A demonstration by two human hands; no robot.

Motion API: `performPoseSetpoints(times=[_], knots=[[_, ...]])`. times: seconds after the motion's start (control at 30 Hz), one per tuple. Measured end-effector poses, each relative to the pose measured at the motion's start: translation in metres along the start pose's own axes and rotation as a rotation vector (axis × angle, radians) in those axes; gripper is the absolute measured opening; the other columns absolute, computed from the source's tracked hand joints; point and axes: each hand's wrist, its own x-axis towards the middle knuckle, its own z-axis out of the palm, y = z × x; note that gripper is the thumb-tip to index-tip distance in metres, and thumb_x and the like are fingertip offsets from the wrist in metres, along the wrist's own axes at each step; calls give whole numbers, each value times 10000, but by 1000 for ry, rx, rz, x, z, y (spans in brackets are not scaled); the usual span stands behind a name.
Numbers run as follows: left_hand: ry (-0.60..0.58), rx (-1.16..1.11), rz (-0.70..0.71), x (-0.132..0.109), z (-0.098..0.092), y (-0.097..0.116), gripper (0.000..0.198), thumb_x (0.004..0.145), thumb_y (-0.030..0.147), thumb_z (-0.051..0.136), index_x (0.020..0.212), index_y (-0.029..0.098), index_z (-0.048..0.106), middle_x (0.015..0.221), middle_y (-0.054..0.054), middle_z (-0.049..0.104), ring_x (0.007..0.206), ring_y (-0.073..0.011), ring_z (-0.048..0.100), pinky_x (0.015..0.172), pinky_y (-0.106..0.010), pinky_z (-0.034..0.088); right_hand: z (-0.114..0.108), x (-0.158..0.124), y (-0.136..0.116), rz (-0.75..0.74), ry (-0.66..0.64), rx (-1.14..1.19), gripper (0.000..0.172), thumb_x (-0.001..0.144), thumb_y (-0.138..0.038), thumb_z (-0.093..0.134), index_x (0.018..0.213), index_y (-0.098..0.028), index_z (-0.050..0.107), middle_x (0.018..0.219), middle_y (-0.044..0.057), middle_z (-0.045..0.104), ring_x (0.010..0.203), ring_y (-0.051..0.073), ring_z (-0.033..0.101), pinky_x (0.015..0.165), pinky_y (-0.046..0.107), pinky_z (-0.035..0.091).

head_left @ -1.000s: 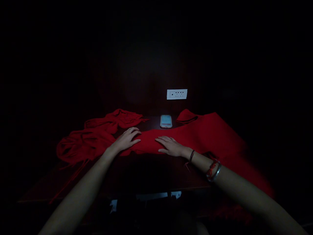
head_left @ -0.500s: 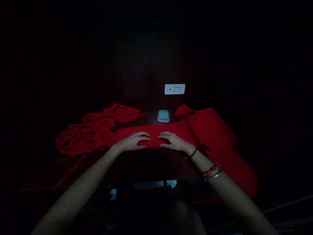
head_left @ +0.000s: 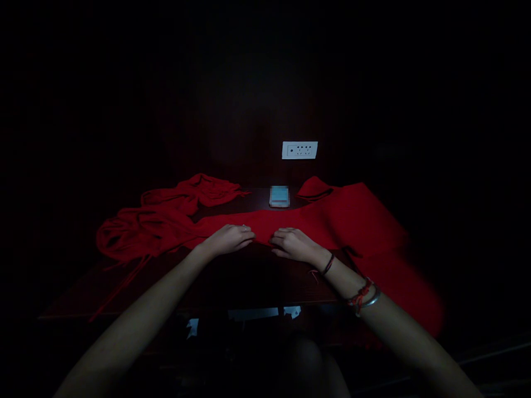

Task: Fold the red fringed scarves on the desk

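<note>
A long red cloth lies across the dark table, flat in the middle and bunched into folds at the left, where thin strings trail off. My left hand, with a ring on one finger, is closed on the cloth's near edge, thumb and fingers together. Just right of it, my right hand curls its fingers over the same edge, its thumb below them. A short stretch of cloth shows between the two hands. The fingertips are partly hidden in the dark.
Behind the cloth a small device with a lit, blurred screen rests on the table. A white wall socket is above it. More red cloth spreads wide at the right and hangs over the table's edge. Surroundings are very dark.
Both hands have gone from lying spread on the cloth to closing on its near edge. The near edge between them has drawn up slightly. The view has shifted a little.
</note>
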Motion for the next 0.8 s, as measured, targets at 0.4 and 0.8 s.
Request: performPoseSetpoints(times=[0.4,0.8], knots=[[-20,-161,62,0,-5,2,177,741,100,432,847,197,534,832,-7,510,769,-114,474,680,-185,348,8,4,1,12,69,-29,192,825,-207,381,780,-158,562,760,46,573,700,125,489,662,239,311],[-98,-495,-94,-14,-23,-23,254,710,168,445,940,171,552,795,0,559,695,-102,502,649,-189,391,2,-1,8,-62,54,270,227,817,-221,400,801,-164,619,795,40,584,746,115,509,731,227,354]])
